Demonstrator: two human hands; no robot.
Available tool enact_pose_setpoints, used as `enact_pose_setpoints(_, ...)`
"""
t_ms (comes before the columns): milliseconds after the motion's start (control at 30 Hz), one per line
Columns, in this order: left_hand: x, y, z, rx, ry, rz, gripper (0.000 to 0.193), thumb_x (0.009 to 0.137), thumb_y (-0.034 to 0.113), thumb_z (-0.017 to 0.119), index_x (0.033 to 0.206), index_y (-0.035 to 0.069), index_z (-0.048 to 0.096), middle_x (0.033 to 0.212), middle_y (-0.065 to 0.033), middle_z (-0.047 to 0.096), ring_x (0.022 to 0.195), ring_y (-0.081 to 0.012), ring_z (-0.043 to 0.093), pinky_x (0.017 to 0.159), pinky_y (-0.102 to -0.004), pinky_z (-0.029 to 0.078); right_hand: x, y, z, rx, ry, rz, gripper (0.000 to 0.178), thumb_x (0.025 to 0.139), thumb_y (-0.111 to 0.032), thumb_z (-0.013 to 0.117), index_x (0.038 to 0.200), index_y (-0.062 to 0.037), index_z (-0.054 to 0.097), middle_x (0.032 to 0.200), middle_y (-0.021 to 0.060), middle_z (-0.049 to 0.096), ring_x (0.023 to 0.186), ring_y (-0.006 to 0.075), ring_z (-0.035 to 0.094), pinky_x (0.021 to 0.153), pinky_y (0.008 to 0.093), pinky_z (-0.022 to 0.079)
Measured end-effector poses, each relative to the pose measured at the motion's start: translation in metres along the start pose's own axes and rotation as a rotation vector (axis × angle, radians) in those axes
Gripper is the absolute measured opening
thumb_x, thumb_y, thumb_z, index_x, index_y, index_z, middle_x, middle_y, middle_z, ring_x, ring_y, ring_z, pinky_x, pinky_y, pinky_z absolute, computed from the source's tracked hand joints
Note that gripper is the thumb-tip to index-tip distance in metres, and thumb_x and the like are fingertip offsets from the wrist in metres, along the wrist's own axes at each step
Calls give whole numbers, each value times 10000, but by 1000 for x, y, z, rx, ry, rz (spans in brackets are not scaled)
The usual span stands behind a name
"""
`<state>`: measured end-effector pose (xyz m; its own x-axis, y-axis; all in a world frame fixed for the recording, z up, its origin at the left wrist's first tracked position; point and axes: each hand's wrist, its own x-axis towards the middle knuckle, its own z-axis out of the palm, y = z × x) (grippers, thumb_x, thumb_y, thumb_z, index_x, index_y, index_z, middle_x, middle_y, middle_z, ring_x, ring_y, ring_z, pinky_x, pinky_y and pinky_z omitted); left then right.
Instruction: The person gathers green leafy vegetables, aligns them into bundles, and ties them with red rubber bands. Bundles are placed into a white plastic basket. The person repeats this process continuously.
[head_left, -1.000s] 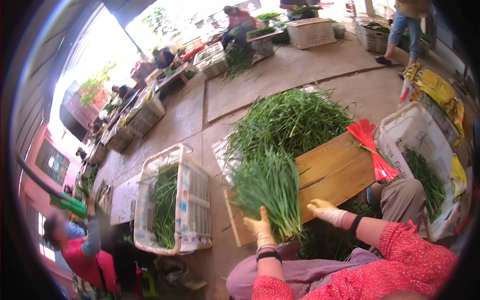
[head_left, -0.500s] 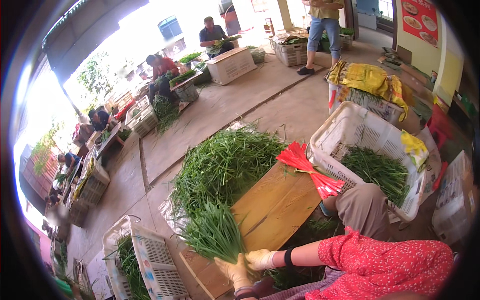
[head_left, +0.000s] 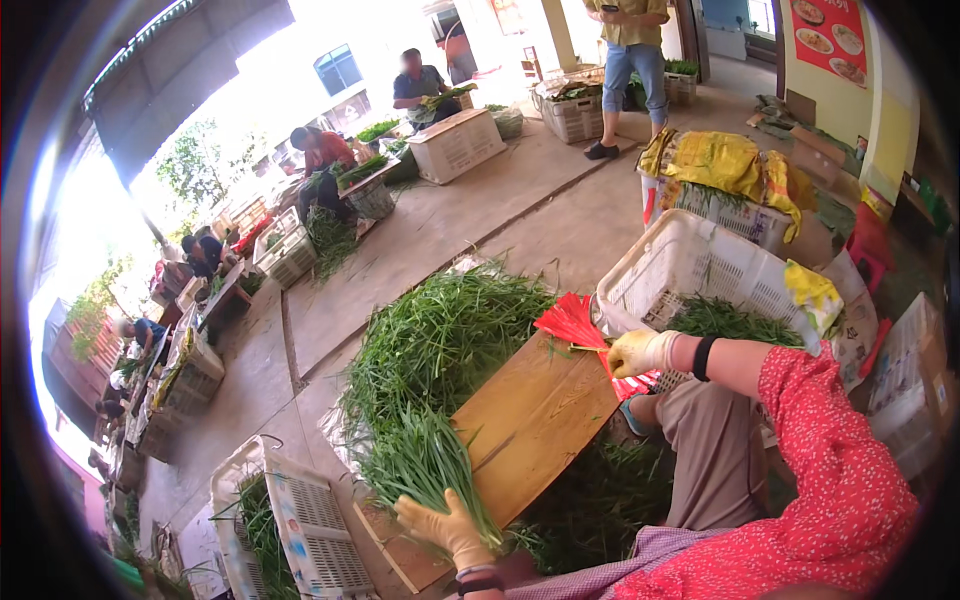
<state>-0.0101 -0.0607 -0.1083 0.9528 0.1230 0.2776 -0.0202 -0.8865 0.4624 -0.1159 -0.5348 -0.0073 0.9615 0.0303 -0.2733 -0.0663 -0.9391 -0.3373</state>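
A bunch of long green leaves, like chives point(head_left: 415, 455), lies at the left end of a wooden board point(head_left: 545, 420), its stems pointing toward me. My left hand point(head_left: 445, 527), in a pale yellow glove, rests against the stem end with thumb and fingers apart. On the board's right end is a bundle of red plastic strips point(head_left: 572, 322), tied near its middle. My right hand point(head_left: 640, 354), gloved too, is closed at the bundle's near part and covers some of it. A large loose heap of the same greens point(head_left: 450, 330) lies beyond the board.
White plastic crates with greens stand at my right point(head_left: 690, 255) and left point(head_left: 310, 520). Yellow sacking point(head_left: 715, 165) covers another crate. My bent knee point(head_left: 715, 420) is beside the board. Farther off, several people sit with greens, and one person point(head_left: 635, 60) stands.
My right hand has left the stem end and moved right to the red strips. My left hand has shifted slightly left and its fingers have spread. The view has shifted a little.
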Motion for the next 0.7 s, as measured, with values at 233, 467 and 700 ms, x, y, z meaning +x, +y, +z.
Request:
enact_pose_setpoints(233, -64, 127, 26, -711, -655, 350, 531, 929, 266, 709, 1363, 1, 556, 1348, -174, 603, 1260, -290, 564, 1093, -359, 414, 1, 13, 35, -299, -229, 72, 205, 753, -297, 726, 914, -173, 751, 886, 46, 748, 897, 250, 720, 775, 393, 551)
enact_pose_setpoints(467, -156, 186, 91, -1052, -1455, -258, 450, 1021, 314, 601, 1378, 43, 564, 1256, -78, 678, 1119, -175, 649, 926, -280, 487, 3, 32, 24, -291, -250, 6, 220, 756, -302, 739, 910, -146, 732, 898, 69, 736, 898, 278, 713, 783, 415, 549)
enact_pose_setpoints(700, -177, 212, 136, -1130, -1531, -378, 449, 1027, 310, 595, 1390, 50, 549, 1272, -92, 674, 1135, -189, 652, 951, -297, 490, -13, 47, 31, -185, -170, -53, 204, 786, -257, 714, 939, -122, 719, 949, 106, 717, 917, 303, 697, 807, 419, 548)
